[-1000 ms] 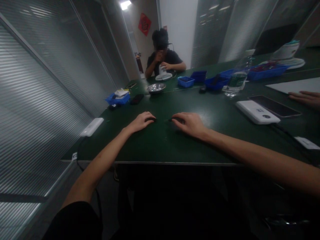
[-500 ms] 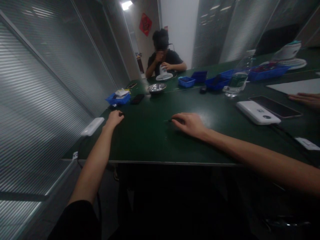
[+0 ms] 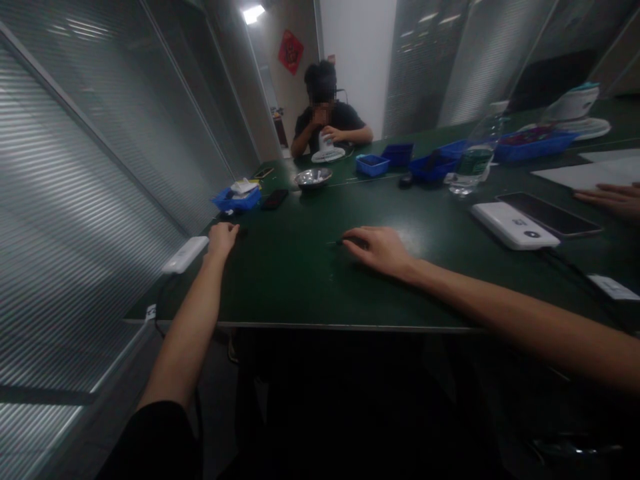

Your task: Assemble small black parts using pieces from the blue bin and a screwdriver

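Observation:
My right hand (image 3: 381,248) rests on the green table (image 3: 280,287) with its fingers curled together. From its fingertips a thin pen-like object (image 3: 336,243), dark with a fine pale tip, points left; most of it is hidden by the hand. My left hand (image 3: 223,239) lies further left, fingers closed in a pinch. Whatever is between those fingers is too small and dark to make out. Beside the left wrist is a white power bank (image 3: 185,255) with a cable. A blue basket (image 3: 236,199) holding tissues stands just beyond the left hand.
Beyond are a black phone (image 3: 275,199), a metal bowl (image 3: 313,178) and blue trays (image 3: 373,165). On the right stand a water bottle (image 3: 473,160), another white power bank (image 3: 515,227) and a phone (image 3: 550,212). Someone else's hand (image 3: 613,197) touches papers; another person (image 3: 330,120) sits opposite.
My left hand has shifted slightly left, and the dark thing at its fingertips no longer shows clearly. My right hand stays in place with the pen-like object.

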Demonstrator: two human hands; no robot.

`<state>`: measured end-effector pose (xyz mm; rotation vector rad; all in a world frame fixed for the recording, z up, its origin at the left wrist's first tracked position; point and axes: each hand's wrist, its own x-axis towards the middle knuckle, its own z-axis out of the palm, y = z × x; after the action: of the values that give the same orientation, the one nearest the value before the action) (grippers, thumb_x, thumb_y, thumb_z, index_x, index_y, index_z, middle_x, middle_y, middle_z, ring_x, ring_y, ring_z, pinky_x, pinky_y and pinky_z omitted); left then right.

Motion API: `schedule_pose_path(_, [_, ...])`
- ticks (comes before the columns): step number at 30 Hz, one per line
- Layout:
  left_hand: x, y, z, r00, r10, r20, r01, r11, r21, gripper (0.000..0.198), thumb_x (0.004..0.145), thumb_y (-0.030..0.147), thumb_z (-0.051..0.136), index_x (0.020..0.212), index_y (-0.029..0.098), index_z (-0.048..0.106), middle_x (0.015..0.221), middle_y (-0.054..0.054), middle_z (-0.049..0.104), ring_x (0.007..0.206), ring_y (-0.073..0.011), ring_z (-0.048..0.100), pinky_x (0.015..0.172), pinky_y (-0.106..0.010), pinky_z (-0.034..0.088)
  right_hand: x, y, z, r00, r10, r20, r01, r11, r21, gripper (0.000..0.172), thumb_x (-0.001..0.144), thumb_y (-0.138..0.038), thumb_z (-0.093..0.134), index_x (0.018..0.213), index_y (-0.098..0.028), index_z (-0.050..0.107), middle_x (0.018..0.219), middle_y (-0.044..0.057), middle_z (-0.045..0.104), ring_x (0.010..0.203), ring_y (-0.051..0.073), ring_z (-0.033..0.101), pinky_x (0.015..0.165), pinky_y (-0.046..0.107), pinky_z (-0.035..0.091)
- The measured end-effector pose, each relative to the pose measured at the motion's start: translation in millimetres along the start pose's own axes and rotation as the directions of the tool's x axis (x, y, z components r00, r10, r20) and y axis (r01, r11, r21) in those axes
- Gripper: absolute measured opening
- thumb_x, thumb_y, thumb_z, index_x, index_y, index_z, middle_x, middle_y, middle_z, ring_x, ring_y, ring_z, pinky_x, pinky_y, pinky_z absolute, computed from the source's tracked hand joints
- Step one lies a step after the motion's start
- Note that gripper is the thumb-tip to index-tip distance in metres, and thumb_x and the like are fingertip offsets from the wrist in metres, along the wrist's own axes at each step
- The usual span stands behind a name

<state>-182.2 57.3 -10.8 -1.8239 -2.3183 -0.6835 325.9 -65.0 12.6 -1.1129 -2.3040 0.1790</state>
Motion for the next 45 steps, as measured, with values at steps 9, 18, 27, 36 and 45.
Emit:
schedule_pose_path(9, [2, -3, -3.8, 0.993, -0.050, -0.106, 0.034, 0.989, -0.142, 0.025, 0.092, 0.016, 0.066, 0.112, 0.011, 0.081, 0.105, -0.014, 0.079, 0.098, -0.0258, 0.073, 0.095, -0.034, 0.054, -1, -2, -3, 1.000, -0.010, -0.004, 0.010, 1.000, 0.012, 0.037, 0.107, -0.043, 0.053, 0.127, -0.021, 0.076, 0.120, 0.009, 0.079, 0.090, 0.023, 0.074, 0.077, 0.036, 0.055])
schedule_pose_path(18, [1, 4, -5.4, 0.998, 0.004, -0.066, -0.014, 0.986, -0.166, 0.031, 0.097, 0.018, 0.058, 0.119, 0.015, 0.079, 0.106, -0.010, 0.079, 0.094, -0.0232, 0.074, 0.091, -0.031, 0.055, -1, -3, -4, 1.000, -0.009, 0.012, 0.009, 1.000, 0.016, 0.037, 0.108, -0.043, 0.053, 0.128, -0.020, 0.075, 0.119, 0.009, 0.079, 0.090, 0.022, 0.074, 0.077, 0.035, 0.056])
schedule_pose_path(27, [-4, 12, -5.1, 0.987, 0.157, 0.036, -0.156, 0.987, -0.035, 0.032, 0.095, 0.016, 0.058, 0.117, 0.020, 0.080, 0.116, -0.010, 0.079, 0.107, -0.0276, 0.072, 0.102, -0.036, 0.053, 0, 0, -2, 1.000, -0.014, 0.014, 0.014, 1.000, 0.005, 0.038, 0.108, -0.043, 0.053, 0.128, -0.021, 0.075, 0.120, 0.009, 0.079, 0.091, 0.023, 0.074, 0.080, 0.037, 0.057])
schedule_pose_path(36, [-5, 4, 1.5, 0.992, 0.125, -0.016, -0.126, 0.991, -0.049, 0.033, 0.096, 0.016, 0.057, 0.122, 0.016, 0.079, 0.118, -0.012, 0.078, 0.111, -0.0278, 0.072, 0.105, -0.036, 0.051, 0, 1, 0, 1.000, -0.016, 0.012, 0.016, 1.000, 0.003, 0.037, 0.108, -0.044, 0.053, 0.128, -0.022, 0.075, 0.118, 0.008, 0.080, 0.090, 0.023, 0.075, 0.079, 0.036, 0.056])
schedule_pose_path(45, [-9, 15, -1.7, 0.982, 0.179, -0.061, -0.184, 0.979, -0.085, 0.032, 0.095, 0.018, 0.059, 0.121, 0.018, 0.079, 0.112, -0.010, 0.079, 0.103, -0.0247, 0.073, 0.097, -0.031, 0.052, 0, -2, -1, 1.000, -0.012, 0.016, 0.012, 1.000, 0.001, 0.037, 0.108, -0.044, 0.052, 0.126, -0.021, 0.076, 0.117, 0.008, 0.080, 0.090, 0.022, 0.075, 0.079, 0.036, 0.055])
